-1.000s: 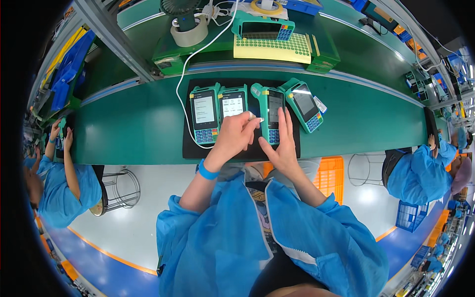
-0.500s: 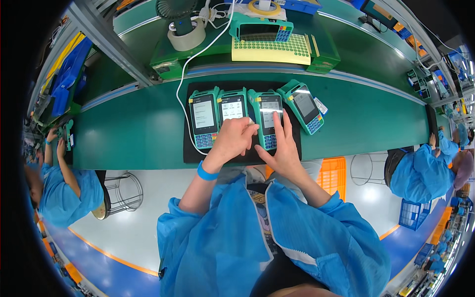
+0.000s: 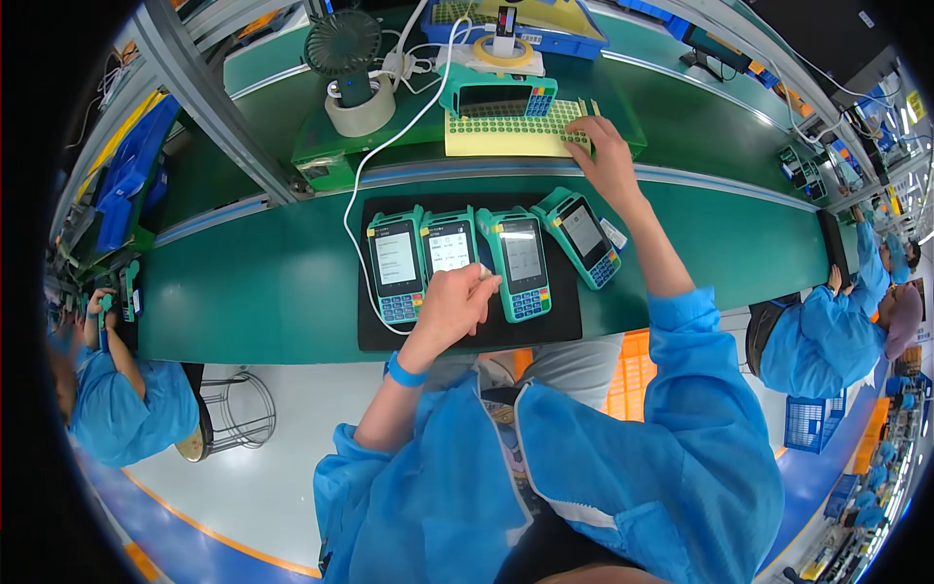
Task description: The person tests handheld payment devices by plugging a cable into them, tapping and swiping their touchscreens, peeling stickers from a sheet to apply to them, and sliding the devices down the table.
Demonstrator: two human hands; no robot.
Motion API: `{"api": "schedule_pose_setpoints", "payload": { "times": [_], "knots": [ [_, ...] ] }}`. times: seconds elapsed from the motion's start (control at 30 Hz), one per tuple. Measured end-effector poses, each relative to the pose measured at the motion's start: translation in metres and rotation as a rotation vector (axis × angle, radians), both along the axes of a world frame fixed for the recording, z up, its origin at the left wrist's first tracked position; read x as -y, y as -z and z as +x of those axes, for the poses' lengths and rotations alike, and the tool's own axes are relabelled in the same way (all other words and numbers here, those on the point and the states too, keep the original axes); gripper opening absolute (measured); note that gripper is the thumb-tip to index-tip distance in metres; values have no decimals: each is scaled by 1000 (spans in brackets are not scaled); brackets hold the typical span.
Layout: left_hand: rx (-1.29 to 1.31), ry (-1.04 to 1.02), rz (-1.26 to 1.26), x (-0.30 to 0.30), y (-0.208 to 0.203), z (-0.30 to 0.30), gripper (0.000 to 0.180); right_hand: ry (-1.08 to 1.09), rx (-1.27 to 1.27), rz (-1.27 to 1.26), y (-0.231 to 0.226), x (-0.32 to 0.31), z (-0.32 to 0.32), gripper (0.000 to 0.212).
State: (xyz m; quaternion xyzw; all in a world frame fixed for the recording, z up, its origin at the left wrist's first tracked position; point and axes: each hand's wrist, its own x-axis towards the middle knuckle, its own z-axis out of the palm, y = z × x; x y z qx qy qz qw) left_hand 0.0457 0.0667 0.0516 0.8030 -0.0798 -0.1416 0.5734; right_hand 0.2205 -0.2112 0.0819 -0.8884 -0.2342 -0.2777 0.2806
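My left hand (image 3: 452, 307) is closed in a pinch, with a tiny pale bit at its fingertips that I cannot make out. It hovers over the lower part of the second green card terminal (image 3: 449, 245). Left of that lies another card terminal (image 3: 396, 258) with a lit screen; to the right are a third card terminal (image 3: 522, 255) and a tilted fourth card terminal (image 3: 583, 232). My right hand (image 3: 608, 161) reaches far, thumb and fingers bent together at the right end of a yellow sheet of green round stickers (image 3: 501, 143). Whatever its fingertips grip is too small to tell.
The terminals lie on a black mat (image 3: 561, 316). Another card terminal (image 3: 496, 100) rests behind the sheet. A white cable (image 3: 356, 195) runs down the mat's left side. A small fan (image 3: 342, 44) and tape roll (image 3: 360, 114) stand back left. Co-workers sit at both sides.
My right hand has left the third terminal's screen and gone up and right to the sticker sheet. My left hand stays pinched by the second terminal. The whole view has shifted slightly.
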Motion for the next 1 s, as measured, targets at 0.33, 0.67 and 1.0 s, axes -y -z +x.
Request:
{"api": "schedule_pose_setpoints", "payload": {
  "times": [0.33, 0.67, 1.0],
  "knots": [
    [63, -6, 33, 0, 3, 0, 31, -109, 143, -44, 14, -5, 17, 13],
    [77, -14, 32, 2, 2, -2, 31, -32, 144, 8, 24, -7, 18, 15],
    [515, -159, 173, 28, 21, -1, 22, -98, 106, 143, 19, -24, -12, 17]
  ]
}}
